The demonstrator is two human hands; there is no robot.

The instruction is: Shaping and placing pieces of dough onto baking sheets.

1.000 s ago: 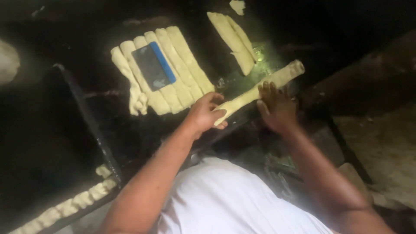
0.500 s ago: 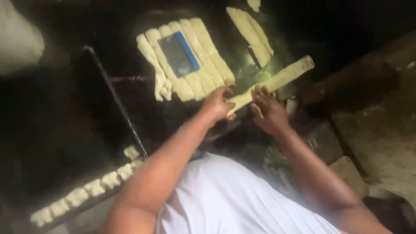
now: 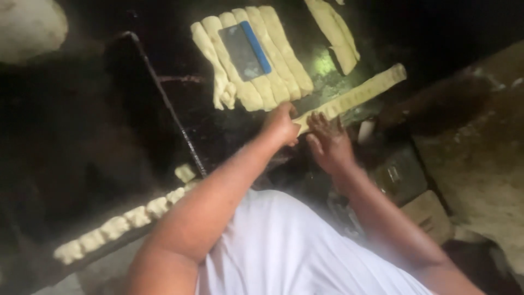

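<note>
Hands on dough strip [image 3: 349, 98], which lies slantwise across dark worktop [image 3: 180, 104] | left hand [image 3: 281, 123] closed round its near end | right hand [image 3: 327, 143] resting flat, fingers spread, seemingly pressing | cut dough strips [image 3: 273, 52] with scraper [image 3: 245, 49] beyond | dough pieces [image 3: 125, 221] in row at left

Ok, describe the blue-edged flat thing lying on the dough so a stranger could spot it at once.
Start at the dark work surface and find the block of pale dough strips laid side by side near the top. On those strips lies a flat rectangular scraper, dark grey with a blue edge. It is the only non-dough item there, above the left hand.
</note>
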